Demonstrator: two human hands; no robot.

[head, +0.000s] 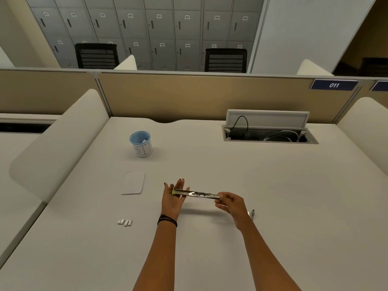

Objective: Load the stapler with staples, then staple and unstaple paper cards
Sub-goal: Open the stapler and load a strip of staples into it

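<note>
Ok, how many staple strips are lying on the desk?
4 staple strips, side by side in one short row on the desk, nearer the person than the paper cards and left of the left hand. Any inside the open stapler cannot be seen.

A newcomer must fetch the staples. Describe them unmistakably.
On the white desk, look left of the left hand, nearer the person than the paper cards. The staples are a few short pale strips side by side, far smaller than the cards.
</note>
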